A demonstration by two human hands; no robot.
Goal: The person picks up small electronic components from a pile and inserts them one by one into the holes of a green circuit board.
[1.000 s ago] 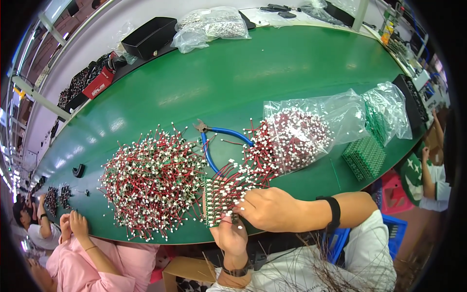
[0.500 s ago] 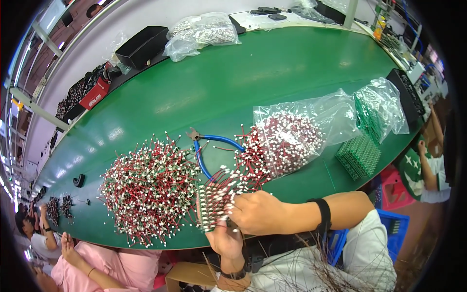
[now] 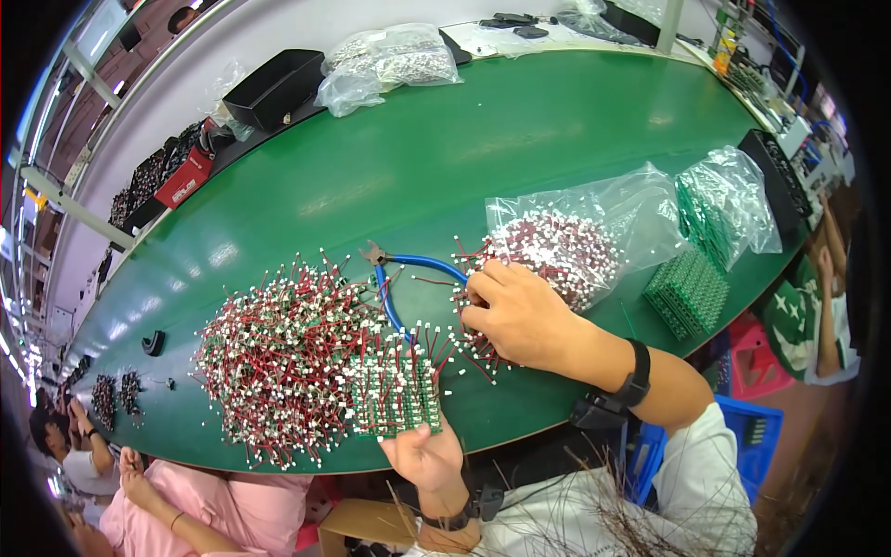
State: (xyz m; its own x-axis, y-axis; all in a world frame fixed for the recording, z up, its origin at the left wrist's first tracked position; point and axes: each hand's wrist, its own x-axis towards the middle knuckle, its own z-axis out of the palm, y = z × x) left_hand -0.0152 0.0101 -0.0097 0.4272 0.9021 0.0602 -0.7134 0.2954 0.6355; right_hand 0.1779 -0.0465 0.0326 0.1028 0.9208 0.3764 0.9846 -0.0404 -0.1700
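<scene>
My left hand [image 3: 429, 455] grips the near edge of a green circuit board panel [image 3: 395, 397] that carries rows of red wires with white connectors. Close to the panel's left side lies a big heap of small wired boards [image 3: 283, 367]. My right hand [image 3: 522, 316] is over loose red wires with white connectors [image 3: 475, 345] at the mouth of a clear bag [image 3: 594, 209]. Its fingers are curled together, and their tips are partly hidden among the wires. Between the two piles rest blue-handled cutting pliers [image 3: 389, 295], jaws pointing away from me.
A stack of green board panels [image 3: 687, 295] stands on the right, beside another clear bag [image 3: 742, 200]. Along the far edge are a black bin [image 3: 274, 91], a filled plastic bag [image 3: 394, 58] and a red box [image 3: 186, 176]. A person in pink [image 3: 213, 511] sits at my left.
My right hand has left the panel and moved away and right to the loose wires. The panel in my left hand now lies flatter, its face showing more.
</scene>
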